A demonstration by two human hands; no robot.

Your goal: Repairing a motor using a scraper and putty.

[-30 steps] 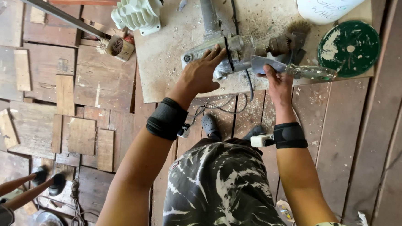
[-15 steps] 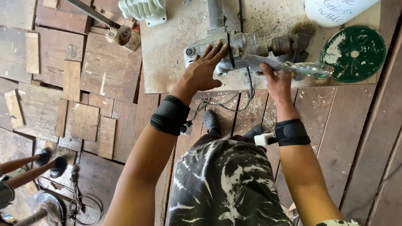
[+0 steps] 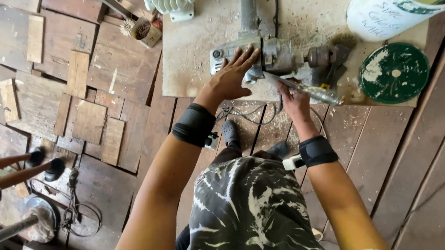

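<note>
The left hand (image 3: 232, 77) is laid open and flat on a grey power tool (image 3: 271, 59) at the tabletop (image 3: 196, 52) edge. The right hand (image 3: 292, 99) is closed around a metal rod (image 3: 310, 91) just beside the tool. A green disc (image 3: 393, 73) lies right of the tool.

Workshop: power tool (image 3: 266, 59), sawdust-strewn board (image 3: 195, 62).

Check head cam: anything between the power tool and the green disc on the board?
Head view: between the power tool and the green disc lies only bare, dusty board; the white bucket sits further up.
</note>
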